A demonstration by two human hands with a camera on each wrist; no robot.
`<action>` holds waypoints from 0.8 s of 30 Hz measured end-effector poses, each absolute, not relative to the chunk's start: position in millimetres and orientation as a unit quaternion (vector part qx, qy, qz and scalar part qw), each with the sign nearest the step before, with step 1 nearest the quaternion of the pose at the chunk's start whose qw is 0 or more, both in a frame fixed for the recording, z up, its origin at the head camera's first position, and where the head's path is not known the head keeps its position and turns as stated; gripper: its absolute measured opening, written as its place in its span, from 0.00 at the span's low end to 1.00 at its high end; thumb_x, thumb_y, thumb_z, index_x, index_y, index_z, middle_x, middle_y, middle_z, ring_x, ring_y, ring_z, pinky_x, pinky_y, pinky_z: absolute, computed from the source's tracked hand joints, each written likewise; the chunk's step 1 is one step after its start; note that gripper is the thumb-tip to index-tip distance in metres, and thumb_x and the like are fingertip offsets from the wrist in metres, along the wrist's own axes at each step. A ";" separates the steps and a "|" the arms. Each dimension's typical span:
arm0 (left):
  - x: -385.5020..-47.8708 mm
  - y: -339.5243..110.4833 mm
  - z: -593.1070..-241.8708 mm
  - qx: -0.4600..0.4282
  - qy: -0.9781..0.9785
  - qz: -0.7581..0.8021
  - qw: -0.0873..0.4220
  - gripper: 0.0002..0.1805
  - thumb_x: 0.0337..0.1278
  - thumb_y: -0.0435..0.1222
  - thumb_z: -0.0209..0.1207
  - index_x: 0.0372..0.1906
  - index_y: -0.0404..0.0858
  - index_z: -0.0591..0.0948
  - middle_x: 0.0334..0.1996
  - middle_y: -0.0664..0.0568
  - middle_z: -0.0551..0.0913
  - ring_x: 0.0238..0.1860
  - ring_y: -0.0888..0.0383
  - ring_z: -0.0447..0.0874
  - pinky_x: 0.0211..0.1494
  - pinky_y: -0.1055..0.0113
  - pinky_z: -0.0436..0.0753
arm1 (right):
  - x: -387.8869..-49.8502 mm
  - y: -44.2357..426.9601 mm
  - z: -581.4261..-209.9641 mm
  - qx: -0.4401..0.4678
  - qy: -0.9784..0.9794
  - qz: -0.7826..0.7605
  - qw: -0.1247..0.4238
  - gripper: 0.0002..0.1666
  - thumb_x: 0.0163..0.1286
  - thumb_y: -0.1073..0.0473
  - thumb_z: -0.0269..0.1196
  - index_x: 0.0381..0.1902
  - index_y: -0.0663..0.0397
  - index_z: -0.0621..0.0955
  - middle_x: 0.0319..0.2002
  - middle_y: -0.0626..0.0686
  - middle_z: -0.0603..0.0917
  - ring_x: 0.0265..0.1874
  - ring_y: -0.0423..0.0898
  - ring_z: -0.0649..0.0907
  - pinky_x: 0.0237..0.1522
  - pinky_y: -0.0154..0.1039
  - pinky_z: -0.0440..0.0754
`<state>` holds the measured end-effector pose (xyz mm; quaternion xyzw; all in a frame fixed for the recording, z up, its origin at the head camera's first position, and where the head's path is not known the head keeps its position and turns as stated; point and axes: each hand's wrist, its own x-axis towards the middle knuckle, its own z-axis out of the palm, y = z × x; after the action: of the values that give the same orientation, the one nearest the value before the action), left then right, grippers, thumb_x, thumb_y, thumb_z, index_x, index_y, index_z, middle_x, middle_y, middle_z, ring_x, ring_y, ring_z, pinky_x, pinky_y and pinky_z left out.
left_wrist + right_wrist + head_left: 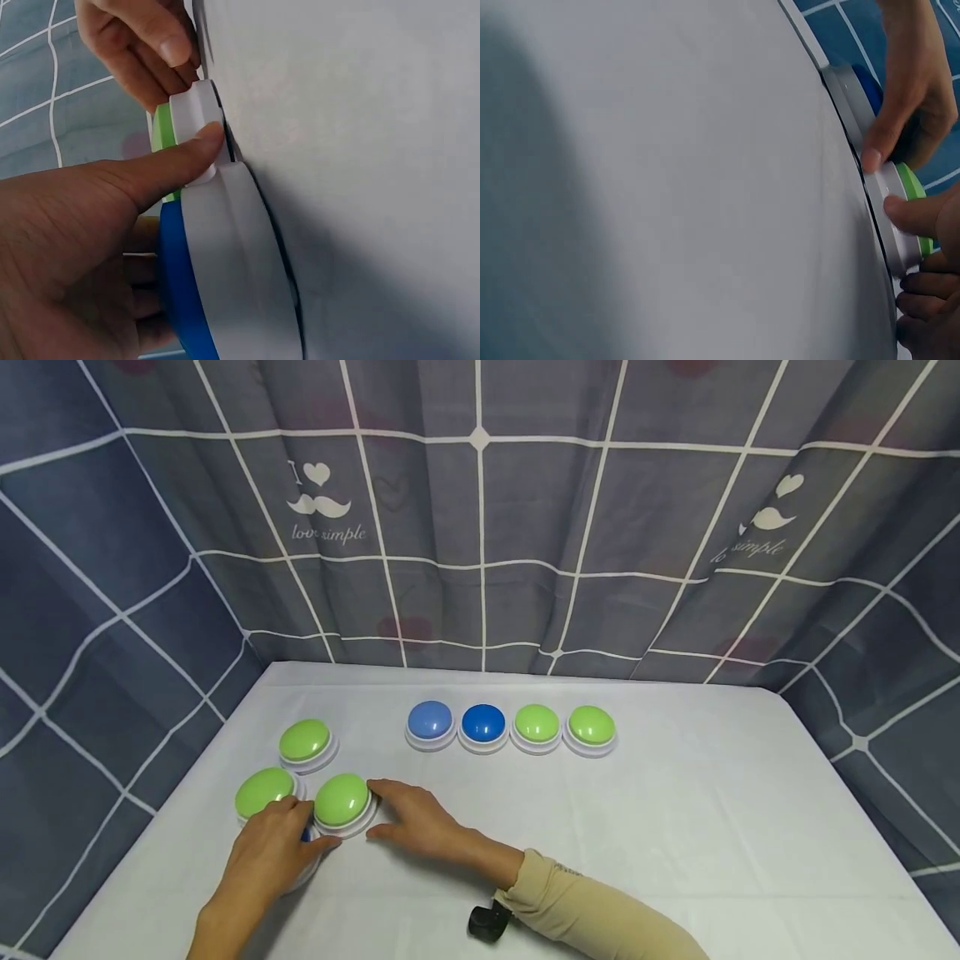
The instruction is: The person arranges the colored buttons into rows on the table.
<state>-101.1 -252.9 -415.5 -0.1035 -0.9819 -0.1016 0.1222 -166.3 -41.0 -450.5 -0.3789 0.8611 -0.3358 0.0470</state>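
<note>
In the head view, a green button (342,800) on a white base lies flat between both hands. My left hand (270,853) reaches over a mostly covered blue button, its thumb against the green button's base and its fingers at the far side. From the right, my right hand (423,821) holds the same base between thumb and fingers. The left wrist view has my left hand (82,232) beside the blue button (184,281), thumb on the neighbouring white base (193,112). My right hand (937,262) grips that green button (913,184) in the right wrist view.
Two more green buttons (304,741) (264,792) stand at the left. Farther back is a row of two blue (430,720) (483,724) and two green buttons (537,724) (592,726) on the white table (675,827). A black object (488,923) shows beside the right sleeve.
</note>
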 end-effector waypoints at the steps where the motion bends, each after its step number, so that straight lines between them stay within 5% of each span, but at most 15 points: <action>1: -102.0 -253.9 -415.5 -0.103 -0.982 -0.103 0.120 0.23 0.33 0.45 0.80 0.31 0.35 0.82 0.24 0.50 0.74 0.24 0.48 0.76 0.24 0.54 0.73 | -165.4 -42.0 -450.6 -0.381 0.861 -0.334 0.044 0.38 0.66 0.54 0.69 0.70 0.59 0.69 0.67 0.53 0.74 0.67 0.44 0.71 0.67 0.34 0.64; 10: -107.8 -251.4 -410.3 -0.090 -0.981 -0.121 0.119 0.22 0.33 0.47 0.80 0.25 0.39 0.79 0.21 0.52 0.75 0.23 0.51 0.76 0.23 0.55 0.71 | -161.0 -39.2 -447.2 -0.389 0.857 -0.338 0.019 0.33 0.71 0.56 0.64 0.69 0.62 0.69 0.67 0.55 0.74 0.67 0.45 0.71 0.67 0.35 0.64; 24: -125.9 -210.4 -404.2 -0.109 -0.967 -0.192 0.128 0.27 0.38 0.49 0.78 0.41 0.34 0.87 0.32 0.47 0.85 0.34 0.48 0.84 0.36 0.51 0.80 | -160.7 13.5 -435.1 -0.341 0.867 -0.363 0.012 0.38 0.70 0.55 0.65 0.73 0.60 0.66 0.70 0.56 0.70 0.70 0.49 0.68 0.69 0.43 0.64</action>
<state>-125.9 -210.4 -404.2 -0.1090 -0.9669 -0.1920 0.1281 -160.7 13.5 -435.1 -0.3407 0.8670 -0.3634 0.0124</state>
